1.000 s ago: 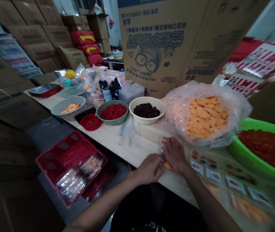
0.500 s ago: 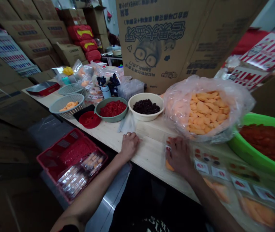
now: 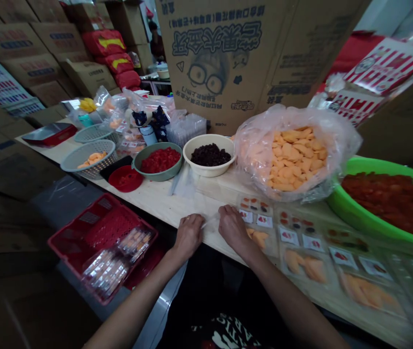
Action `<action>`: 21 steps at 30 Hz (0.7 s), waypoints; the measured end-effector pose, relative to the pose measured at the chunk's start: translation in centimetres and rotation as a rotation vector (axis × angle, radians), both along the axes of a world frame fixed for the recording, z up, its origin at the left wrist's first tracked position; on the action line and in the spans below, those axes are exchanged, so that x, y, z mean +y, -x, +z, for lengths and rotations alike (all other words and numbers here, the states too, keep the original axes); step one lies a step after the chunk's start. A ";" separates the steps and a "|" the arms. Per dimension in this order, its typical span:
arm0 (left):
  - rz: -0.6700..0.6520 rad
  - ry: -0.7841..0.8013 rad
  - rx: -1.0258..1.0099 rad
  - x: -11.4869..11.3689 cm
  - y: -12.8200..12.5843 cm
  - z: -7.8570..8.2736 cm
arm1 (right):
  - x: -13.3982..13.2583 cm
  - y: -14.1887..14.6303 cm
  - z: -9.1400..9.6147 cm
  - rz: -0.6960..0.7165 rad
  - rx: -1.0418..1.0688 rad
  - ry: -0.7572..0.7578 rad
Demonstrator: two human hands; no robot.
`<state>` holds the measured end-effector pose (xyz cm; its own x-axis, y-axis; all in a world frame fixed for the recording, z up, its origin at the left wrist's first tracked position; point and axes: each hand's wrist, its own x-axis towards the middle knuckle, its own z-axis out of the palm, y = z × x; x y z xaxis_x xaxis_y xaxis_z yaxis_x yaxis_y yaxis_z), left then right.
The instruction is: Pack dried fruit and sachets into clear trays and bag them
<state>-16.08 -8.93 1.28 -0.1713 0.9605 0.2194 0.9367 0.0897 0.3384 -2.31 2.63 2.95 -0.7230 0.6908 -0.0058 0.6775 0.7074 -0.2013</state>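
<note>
At the front edge of the pale wooden desk [image 3: 163,201], your left hand [image 3: 189,236] rests knuckles up, and your right hand [image 3: 233,228] sits just beside it. Both grips are narrow, with the fingers curled downward. A thin wisp of clear plastic film [image 3: 208,222] spans the gap between them, but you cannot tell whether either grip is holding it.

Just right of your right hand lies a clear moulded plastic tray [image 3: 261,237] with orange slices and small white labels printed in red, the nearest of several such trays toward the desk's right end. Farther back, a crinkled transparent bag [image 3: 297,155] bulges with flat orange pieces. To its left sit a round cream bowl [image 3: 199,167] of glossy dark fruit and a grey-green bowl [image 3: 172,167] of diced red fruit. To its right, a bright green plastic basin [image 3: 352,203] holds red-brown pulp. Behind them stands a corrugated cardboard carton [image 3: 282,72] with upside-down dark lettering and a cartoon face in round glasses.
</note>
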 end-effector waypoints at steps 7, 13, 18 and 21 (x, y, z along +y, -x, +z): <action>-0.033 -0.454 -0.240 -1.5 2.2 -2.1 | -0.2 -6.5 2.5 -0.093 0.042 -0.016; -0.139 -0.341 -0.205 0.6 0.5 -1.5 | 1.6 -9.5 2.5 -0.442 -0.150 -0.131; -0.011 -0.174 -0.073 1.5 -2.9 -1.9 | 1.4 -7.2 1.3 -0.470 -0.041 -0.069; 0.064 -0.199 -0.047 0.5 -3.1 -2.6 | 2.2 -6.7 1.2 -0.534 0.067 0.037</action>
<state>-12.99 -8.45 -1.34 -0.2451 0.8859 0.3939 0.9142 0.0759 0.3982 4.37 4.83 4.15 -0.2704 0.9627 -0.0030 0.9258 0.2592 -0.2750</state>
